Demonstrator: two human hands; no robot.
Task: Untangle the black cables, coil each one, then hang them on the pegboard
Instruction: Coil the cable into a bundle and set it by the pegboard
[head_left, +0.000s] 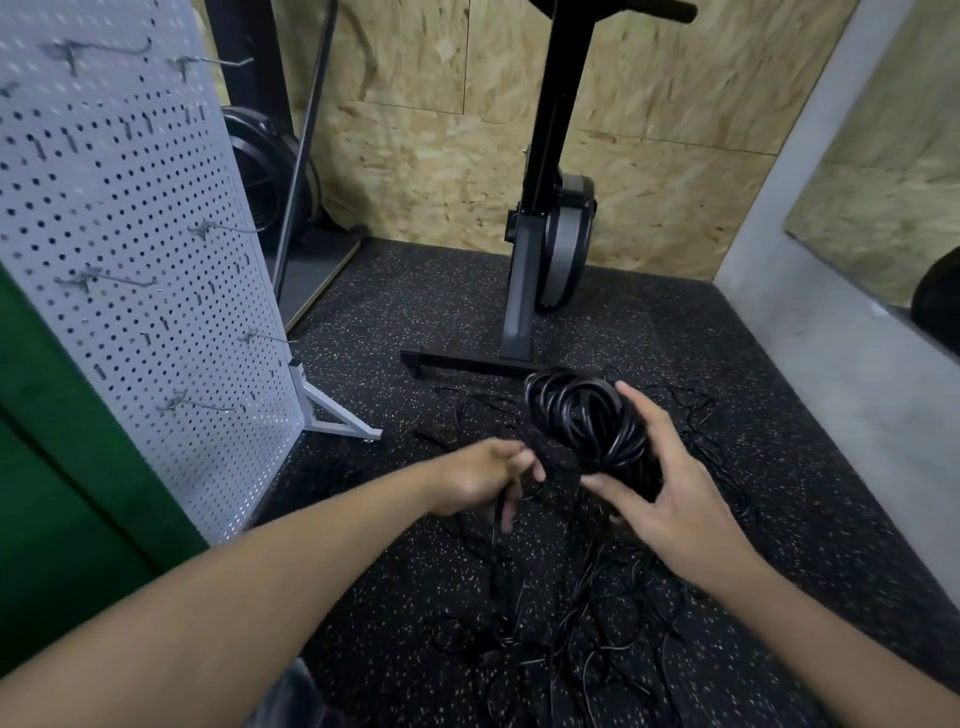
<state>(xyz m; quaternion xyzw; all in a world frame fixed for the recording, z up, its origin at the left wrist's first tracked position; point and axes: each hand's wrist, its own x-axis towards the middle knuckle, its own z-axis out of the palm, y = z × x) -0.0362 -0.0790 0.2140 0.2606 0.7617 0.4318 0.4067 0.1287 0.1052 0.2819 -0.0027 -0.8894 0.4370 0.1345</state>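
My right grip (670, 483) is wrapping the coil (582, 415) above the floor's (415, 312) middle | my left grip (488, 478) is pinching its loose tail (497, 519) | I'm judging it light, limp, springy: best clamped across all loops

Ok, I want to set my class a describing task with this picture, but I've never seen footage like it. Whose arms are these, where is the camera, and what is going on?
There is no machine here: a person wears a camera on the head, so you look down along their own two arms. The right hand holds a coil of thick black cable. The left hand, slightly blurred, grips a thin black strand hanging below it. A tangle of thin black cables lies on the speckled floor. On the left stands a white pegboard with bare metal hooks. Behind is a black exercise machine against a chipboard wall.
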